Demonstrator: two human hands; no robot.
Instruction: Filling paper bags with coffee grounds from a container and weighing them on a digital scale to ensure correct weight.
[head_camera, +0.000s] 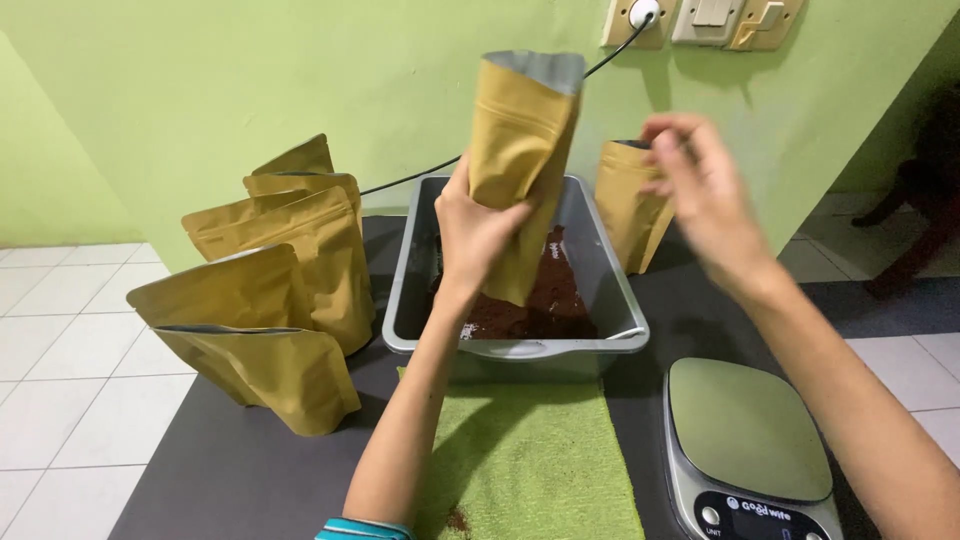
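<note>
**Inspector A:** We note the left hand (478, 225) closed around the lower half of a tan stand-up pouch (520, 150), holding it upright above the grey tub (420, 270) of dark brown grounds (545, 300). Its mouth is open at the top.

**Inspector B:** Agreed. The right hand (700, 195) is raised just beside the pouch, its fingers (668, 135) loosely spread and holding nothing, with another pouch (625, 210) behind it.

**Inspector A:** On handling, we judge the pouch light, thin-walled and easily crumpled, with a smooth face likely to slip. We recommend a grip low on the body, or at the stiffer top rim.

**Inspector B:** Also recorded: a group of like pouches (270, 300) on the dark surface (220, 470) to the left, a green towel (530, 460) in front of the tub, and a kitchen scale (750, 430) at the right with its plate bare.
</note>
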